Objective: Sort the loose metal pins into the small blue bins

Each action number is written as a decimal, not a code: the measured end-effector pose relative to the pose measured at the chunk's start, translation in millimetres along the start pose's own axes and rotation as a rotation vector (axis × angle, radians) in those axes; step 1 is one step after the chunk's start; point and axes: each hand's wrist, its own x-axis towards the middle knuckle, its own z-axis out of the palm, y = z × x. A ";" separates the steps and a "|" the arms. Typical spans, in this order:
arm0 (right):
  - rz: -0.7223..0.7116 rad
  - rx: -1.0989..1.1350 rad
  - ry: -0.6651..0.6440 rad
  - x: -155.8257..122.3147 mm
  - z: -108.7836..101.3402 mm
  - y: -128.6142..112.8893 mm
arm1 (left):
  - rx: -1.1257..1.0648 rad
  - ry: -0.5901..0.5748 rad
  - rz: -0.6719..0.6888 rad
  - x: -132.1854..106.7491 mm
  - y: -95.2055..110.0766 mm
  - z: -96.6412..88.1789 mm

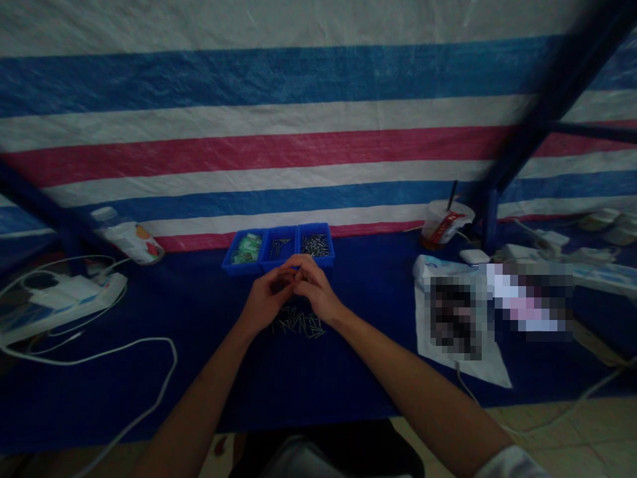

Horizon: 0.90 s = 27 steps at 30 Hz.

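My left hand (265,297) and my right hand (317,287) meet over the table, fingers curled and pinched together at the tips. Whatever sits between the fingertips is too small and dark to make out. Just below the hands, a loose pile of thin metal screws or pins (304,323) lies on the blue table, partly hidden by my left hand. Right behind the hands stand joined blue trays (263,267). The left compartment holds greenish clear plastic pieces (247,249), the middle one a few slim metal pieces (279,246), the right one many small metal pieces (315,245).
At left are a bottle (134,240) and a white power strip (107,292) with trailing cable (124,342). A drink cup (444,222) with a straw stands back right, near a white plastic bag (428,332) and more chargers (545,242). A striped sheet (298,146) hangs behind the table.
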 end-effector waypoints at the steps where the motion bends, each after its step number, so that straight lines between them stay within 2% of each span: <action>1: -0.014 0.002 -0.012 -0.3 -0.2 -1.1 | -0.040 -0.006 -0.007 0.2 -0.1 0.1; 7: -0.042 0.017 -0.052 -1.8 0.8 -2.1 | -0.147 -0.025 -0.044 0.5 -0.1 -0.3; 18: -0.104 0.027 -0.065 -2.7 1.9 -3.1 | -0.100 -0.013 -0.037 1.2 -0.2 -1.6; 27: -0.034 -0.024 -0.080 -3.1 1.7 -4.6 | -0.133 -0.049 -0.063 1.0 -1.5 -0.7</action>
